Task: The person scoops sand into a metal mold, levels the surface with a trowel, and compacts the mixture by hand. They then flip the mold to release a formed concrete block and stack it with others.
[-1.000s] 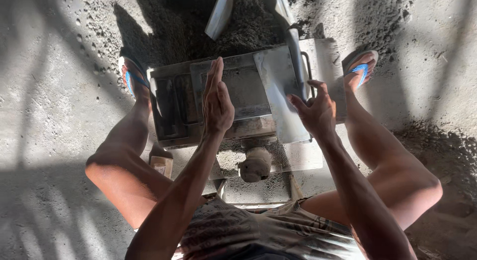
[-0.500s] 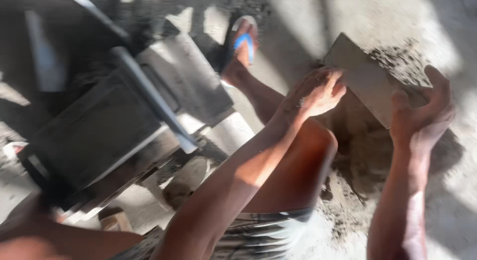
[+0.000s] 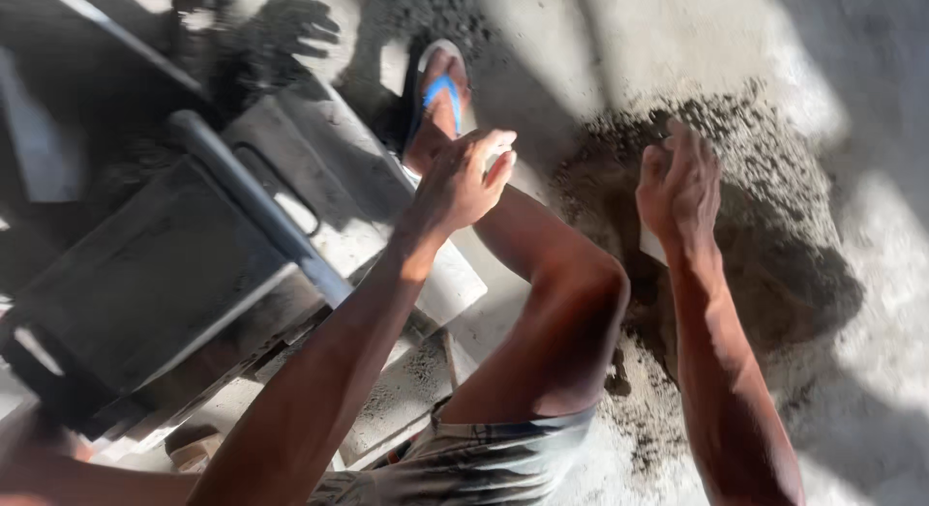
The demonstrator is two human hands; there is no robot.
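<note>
A: Do you see any package, label, sign or screen here?

B: No, I cannot find one. From twelve o'clock around to six o'clock, nothing shows a printed face, a wrapping or a display.

A: Also not at nine o'clock, on the dark side?

B: That part is in shadow and a little blurred, but I see none there too.

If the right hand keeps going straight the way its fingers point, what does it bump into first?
Probably the dark pile of sandy mix on the ground: the right hand points up and away over it. Depth is hard to judge.
</note>
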